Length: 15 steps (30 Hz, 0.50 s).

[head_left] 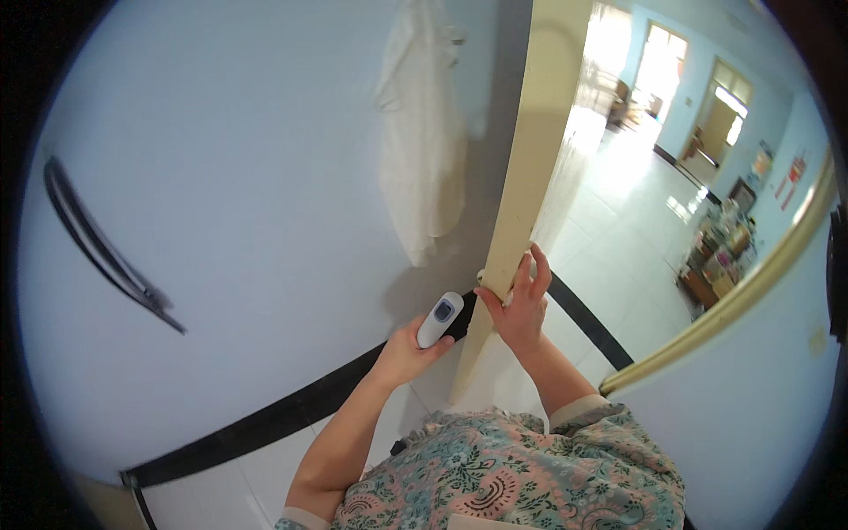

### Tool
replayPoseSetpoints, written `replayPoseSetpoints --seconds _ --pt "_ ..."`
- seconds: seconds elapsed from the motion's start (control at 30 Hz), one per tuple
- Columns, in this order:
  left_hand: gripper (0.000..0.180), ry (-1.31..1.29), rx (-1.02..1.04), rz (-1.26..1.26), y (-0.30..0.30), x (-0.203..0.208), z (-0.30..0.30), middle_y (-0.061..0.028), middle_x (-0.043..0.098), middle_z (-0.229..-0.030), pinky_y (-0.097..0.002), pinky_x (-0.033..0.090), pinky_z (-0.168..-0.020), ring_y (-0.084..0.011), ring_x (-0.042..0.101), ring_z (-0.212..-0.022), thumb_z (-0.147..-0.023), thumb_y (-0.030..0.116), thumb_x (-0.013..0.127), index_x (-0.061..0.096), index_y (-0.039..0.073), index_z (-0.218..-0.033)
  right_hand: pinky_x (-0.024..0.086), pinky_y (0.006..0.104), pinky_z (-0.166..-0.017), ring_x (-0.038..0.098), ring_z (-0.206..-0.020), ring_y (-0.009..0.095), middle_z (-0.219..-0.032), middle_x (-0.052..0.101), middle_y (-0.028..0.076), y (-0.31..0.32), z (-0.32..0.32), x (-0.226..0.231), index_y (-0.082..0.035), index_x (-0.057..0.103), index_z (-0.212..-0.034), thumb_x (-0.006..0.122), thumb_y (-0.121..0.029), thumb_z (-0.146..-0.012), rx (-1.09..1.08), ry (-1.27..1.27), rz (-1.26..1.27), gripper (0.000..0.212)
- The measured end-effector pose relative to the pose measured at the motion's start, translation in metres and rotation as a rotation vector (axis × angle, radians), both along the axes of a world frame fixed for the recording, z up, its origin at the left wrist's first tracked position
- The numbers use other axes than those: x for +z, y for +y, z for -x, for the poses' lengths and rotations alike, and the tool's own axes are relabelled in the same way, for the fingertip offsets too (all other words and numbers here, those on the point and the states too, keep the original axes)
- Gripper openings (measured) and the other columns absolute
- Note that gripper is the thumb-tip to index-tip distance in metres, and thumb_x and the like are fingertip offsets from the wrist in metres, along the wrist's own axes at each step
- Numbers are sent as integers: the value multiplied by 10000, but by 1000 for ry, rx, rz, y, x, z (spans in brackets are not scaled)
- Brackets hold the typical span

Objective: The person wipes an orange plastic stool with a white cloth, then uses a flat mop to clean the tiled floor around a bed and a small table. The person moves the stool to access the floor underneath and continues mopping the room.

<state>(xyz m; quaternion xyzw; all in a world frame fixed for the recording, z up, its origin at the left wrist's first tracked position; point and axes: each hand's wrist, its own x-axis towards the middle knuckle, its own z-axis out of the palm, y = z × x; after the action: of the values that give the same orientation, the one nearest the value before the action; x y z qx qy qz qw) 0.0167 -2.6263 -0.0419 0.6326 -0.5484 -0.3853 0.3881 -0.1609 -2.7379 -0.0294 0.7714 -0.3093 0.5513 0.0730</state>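
Note:
My left hand point(405, 357) is wrapped round a white handheld infrared thermometer point(439, 321) with a small dark screen in a blue surround, held upright in front of me. To its right, my right hand point(521, 305) is at the edge of a cream door point(530, 159), which stands ajar. The thumb rests on the near edge and the fingers reach round the far face, by the handle. Whether those fingers grip the handle or the door's edge is partly hidden.
A white coat point(422, 141) hangs on the pale blue wall point(238, 177) to the left. A black baseboard point(256, 422) runs below. Past the door, a tiled corridor point(609, 212) leads to other doorways. A pile of cluttered items point(720, 252) stands along the corridor's right wall.

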Motion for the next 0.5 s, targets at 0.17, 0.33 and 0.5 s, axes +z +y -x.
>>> replayPoseSetpoints --seconds 0.17,0.33,0.5 --pt "347 -12 145 45 12 30 3 -58 571 -784 -277 425 -727 -138 505 -752 -758 189 659 544 24 -1040 499 303 -582 586 -728 223 -1331 272 233 -33 -41 3 -2 311 -1313 700 -219 -745 97 28 51 722" --pt "292 -61 277 102 15 46 -1 -119 571 -730 -313 443 -683 -213 535 -696 -730 174 641 546 32 -967 506 316 -619 585 -799 242 -1346 268 216 -60 -78 9 -2 327 -1315 686 -199 -757 144 111 31 692" --pt "252 -197 540 225 0 46 -44 -180 573 -702 -354 454 -653 -341 568 -672 -707 157 606 537 34 -915 487 295 -583 565 -691 194 -1346 293 224 -103 -127 7 -5 358 -1306 659 -91 -745 306 52 142 642"
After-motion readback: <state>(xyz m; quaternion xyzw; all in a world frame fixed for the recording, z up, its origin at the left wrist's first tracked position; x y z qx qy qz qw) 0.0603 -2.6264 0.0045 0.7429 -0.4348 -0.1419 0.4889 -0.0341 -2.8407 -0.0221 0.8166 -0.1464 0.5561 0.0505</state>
